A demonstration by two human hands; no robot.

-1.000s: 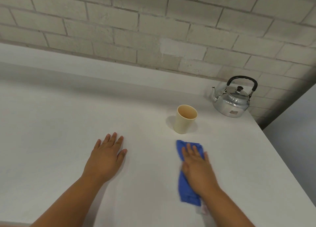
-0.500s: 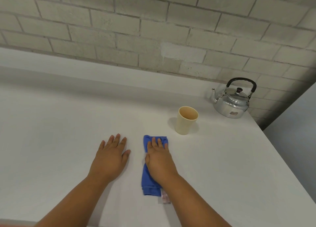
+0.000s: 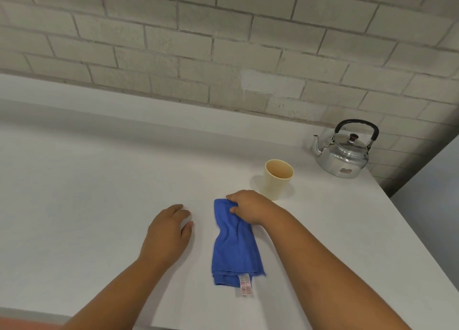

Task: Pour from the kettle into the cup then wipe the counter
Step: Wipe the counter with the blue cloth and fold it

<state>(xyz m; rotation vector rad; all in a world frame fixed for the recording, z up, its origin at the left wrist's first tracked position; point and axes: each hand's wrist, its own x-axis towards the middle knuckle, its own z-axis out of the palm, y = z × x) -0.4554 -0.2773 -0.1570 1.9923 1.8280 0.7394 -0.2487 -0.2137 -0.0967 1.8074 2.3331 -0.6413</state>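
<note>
The blue cloth (image 3: 234, 245) is laid on the tabletop (image 3: 87, 180) with its long axis from 12 to 6 o'clock, its far end pinched by the right hand (image 3: 250, 206), while the left hand (image 3: 169, 232), at 9 o'clock, is rested flat and empty.

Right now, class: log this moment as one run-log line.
phase: wiping | right hand: gripping blue cloth | left hand: flat on counter | cup, kettle: upright, untouched

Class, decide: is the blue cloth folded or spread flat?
Folded: the blue cloth lies as a narrow strip, layered edges showing near its tag.
</note>
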